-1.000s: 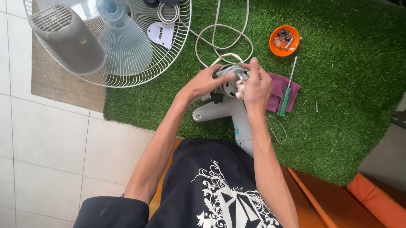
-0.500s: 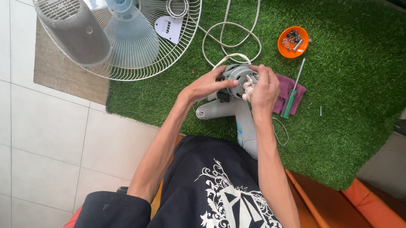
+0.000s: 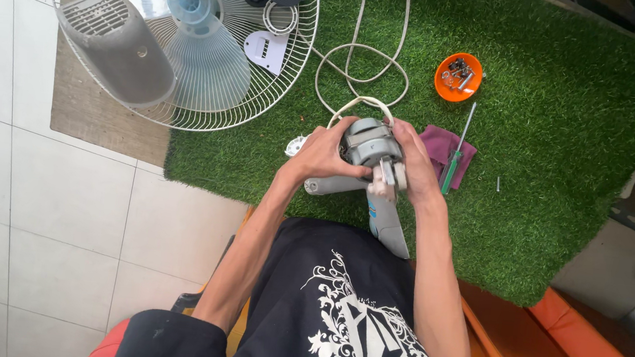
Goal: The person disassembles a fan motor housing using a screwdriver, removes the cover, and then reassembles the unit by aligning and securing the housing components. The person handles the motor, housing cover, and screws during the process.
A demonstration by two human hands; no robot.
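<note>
Green turf mat, grey fan motor clasped between left hand, right hand

— Where's my one view looking from?
— From the head, straight down over my lap, close above the green artificial-grass mat.
— How far does it reach?
— Past the mat's left edge to the white wire fan guard; no second view overlaps.

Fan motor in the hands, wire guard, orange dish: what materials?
Fan motor: dull grey metal housing by its look, possibly cast; both hands grip it. Wire guard: thin white-coated steel wire, probably, in a radial grid. Orange dish: glossy moulded plastic, seemingly, holding small screws.
</note>
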